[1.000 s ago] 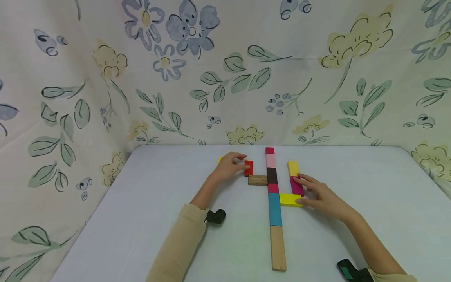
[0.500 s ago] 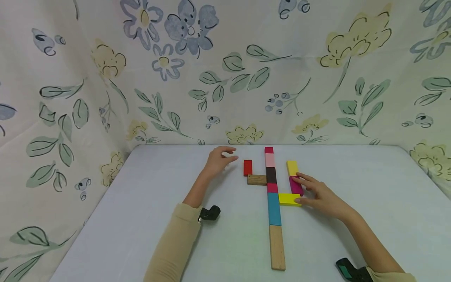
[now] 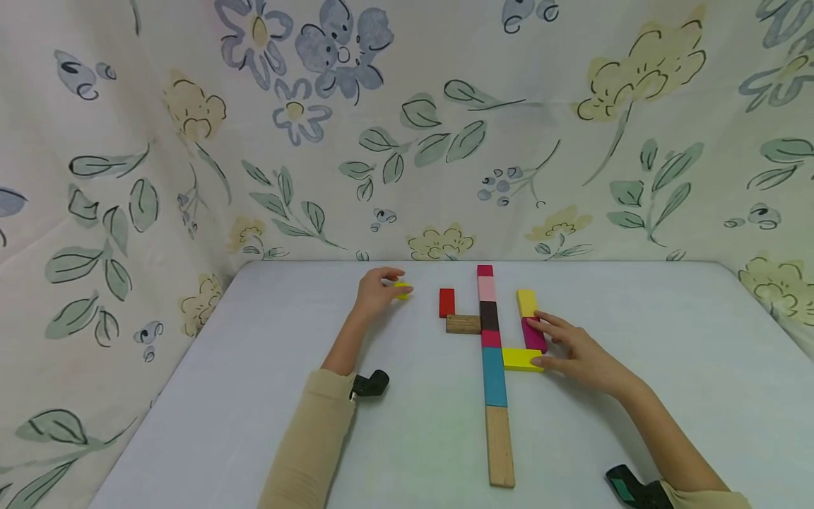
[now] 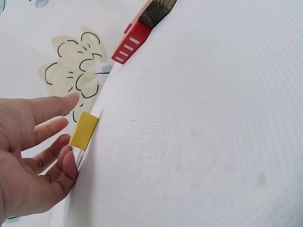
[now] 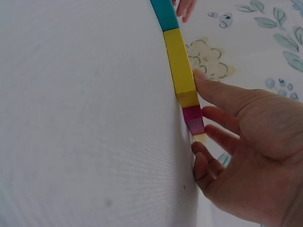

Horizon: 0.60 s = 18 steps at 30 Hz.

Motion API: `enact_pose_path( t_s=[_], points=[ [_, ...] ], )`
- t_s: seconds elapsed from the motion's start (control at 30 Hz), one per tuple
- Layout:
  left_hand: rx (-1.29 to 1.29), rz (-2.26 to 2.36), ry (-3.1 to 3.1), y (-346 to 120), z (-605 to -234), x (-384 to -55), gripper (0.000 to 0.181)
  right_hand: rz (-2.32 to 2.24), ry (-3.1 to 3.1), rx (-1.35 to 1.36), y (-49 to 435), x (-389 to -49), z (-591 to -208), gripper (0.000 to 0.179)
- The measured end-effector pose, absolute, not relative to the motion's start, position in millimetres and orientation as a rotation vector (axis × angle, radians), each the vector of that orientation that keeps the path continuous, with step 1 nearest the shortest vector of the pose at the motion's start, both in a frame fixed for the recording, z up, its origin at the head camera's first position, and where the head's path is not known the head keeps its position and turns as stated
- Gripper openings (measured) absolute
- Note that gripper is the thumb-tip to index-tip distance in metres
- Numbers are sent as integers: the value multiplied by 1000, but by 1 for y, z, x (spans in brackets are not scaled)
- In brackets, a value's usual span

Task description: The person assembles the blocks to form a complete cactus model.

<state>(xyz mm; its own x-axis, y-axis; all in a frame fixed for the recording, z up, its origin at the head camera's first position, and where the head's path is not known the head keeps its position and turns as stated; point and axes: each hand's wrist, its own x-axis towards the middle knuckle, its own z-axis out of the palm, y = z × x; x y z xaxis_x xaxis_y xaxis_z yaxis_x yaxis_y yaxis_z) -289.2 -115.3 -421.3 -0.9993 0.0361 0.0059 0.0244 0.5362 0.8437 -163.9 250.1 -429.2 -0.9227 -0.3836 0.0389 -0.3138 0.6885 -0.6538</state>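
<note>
In the head view my left hand [image 3: 376, 291] is at the far left of the block layout, beside a small yellow block [image 4: 84, 131]. Its thumb and fingers are spread around this block without closing on it. My right hand [image 3: 581, 357] rests at the right of the layout. Its thumb tip touches the long yellow block [image 3: 521, 360], and its fingertips lie at the magenta block [image 3: 533, 334]. A pale yellow block [image 3: 526, 302] stands just beyond the magenta one. On the other side, a red block [image 3: 447, 302] adjoins a brown wooden block [image 3: 463, 324].
A straight column runs through the middle: crimson, pink [image 3: 486, 288], dark brown [image 3: 489, 316], crimson, blue [image 3: 494, 377] and a long tan block [image 3: 500, 445]. The white table [image 3: 267, 417] ends at a flowered cloth [image 3: 439, 177] behind.
My left hand has let the red block be and moved left to the small yellow block, which was partly or wholly hidden behind it before. My right hand has stayed in place.
</note>
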Motion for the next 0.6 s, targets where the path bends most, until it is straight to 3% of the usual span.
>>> enact_pose_path(
  t_s=[0.6],
  points=[
    [-37,1472,2723,-119,-426,-282,46,-1047,2789,-568,250,-164,-429,70]
  ],
)
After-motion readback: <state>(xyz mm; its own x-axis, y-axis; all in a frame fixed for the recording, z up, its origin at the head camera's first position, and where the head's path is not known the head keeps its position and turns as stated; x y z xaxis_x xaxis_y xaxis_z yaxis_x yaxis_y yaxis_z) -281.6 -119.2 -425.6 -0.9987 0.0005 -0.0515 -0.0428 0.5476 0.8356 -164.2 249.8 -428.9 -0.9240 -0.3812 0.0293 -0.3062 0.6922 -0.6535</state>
